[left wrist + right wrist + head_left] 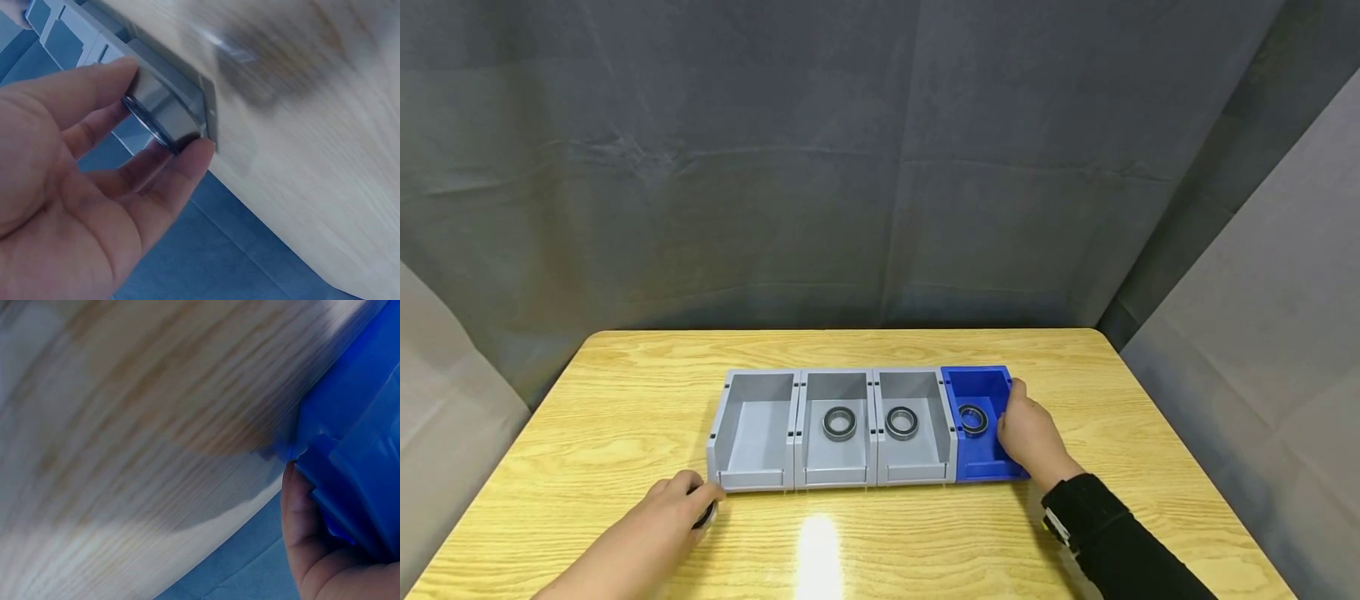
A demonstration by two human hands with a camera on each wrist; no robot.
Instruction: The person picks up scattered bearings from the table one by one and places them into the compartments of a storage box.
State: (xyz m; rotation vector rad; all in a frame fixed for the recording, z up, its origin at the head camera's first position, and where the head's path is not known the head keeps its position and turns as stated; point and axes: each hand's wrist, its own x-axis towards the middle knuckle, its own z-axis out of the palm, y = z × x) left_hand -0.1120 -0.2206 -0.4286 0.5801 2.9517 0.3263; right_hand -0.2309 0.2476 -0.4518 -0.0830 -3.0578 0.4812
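My left hand (673, 507) pinches a ball bearing (164, 111) by its outer rim between thumb and fingertips, just off the front left corner of the leftmost grey bin (750, 479). That bin has nothing in it. The second grey bin (835, 477) and the third grey bin (913, 473) each hold one bearing lying flat. At the right end of the row, a blue bin (988, 472) has another bearing (973, 433) on its floor. My right hand (1032, 432) grips the blue bin's right side wall; part of that hand's hold is hidden behind the wall.
The bins stand side by side, touching, on a wood-grain table (625, 400). Behind the table's far edge hangs a dark grey cloth (775, 208), with lighter cloth (1262, 333) at the sides. A bright glare spot shines near the front.
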